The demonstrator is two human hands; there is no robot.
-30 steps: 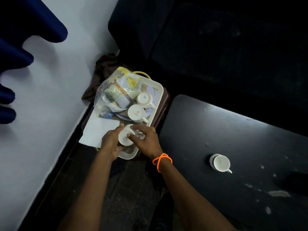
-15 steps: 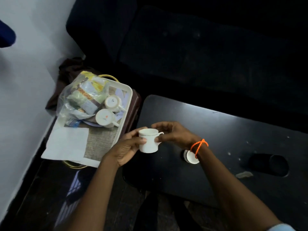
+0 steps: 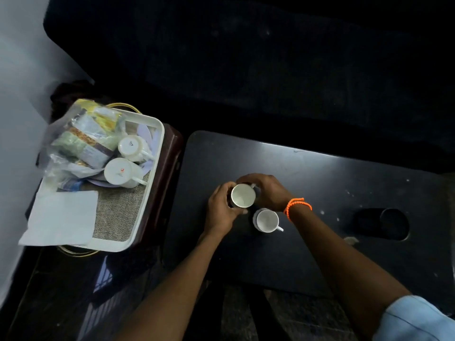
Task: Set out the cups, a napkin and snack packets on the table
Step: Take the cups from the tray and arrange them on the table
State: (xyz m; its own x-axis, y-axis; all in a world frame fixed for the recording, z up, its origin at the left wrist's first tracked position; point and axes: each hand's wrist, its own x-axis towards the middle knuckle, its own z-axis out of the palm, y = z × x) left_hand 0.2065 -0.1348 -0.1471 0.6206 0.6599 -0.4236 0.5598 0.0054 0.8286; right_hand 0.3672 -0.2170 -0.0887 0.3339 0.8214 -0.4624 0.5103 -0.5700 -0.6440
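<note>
Cup base hidden; handle behind right hand

Bare desk to right & far side of the two cups, open for passing. Round recess near right edge. Tray left: crowded w/ cups, packets, napkin.

Count: white cups, 4 – held cup, table cup, two tray cups; napkin, 1; tray, 1; snack-packet bag, 1.
</note>
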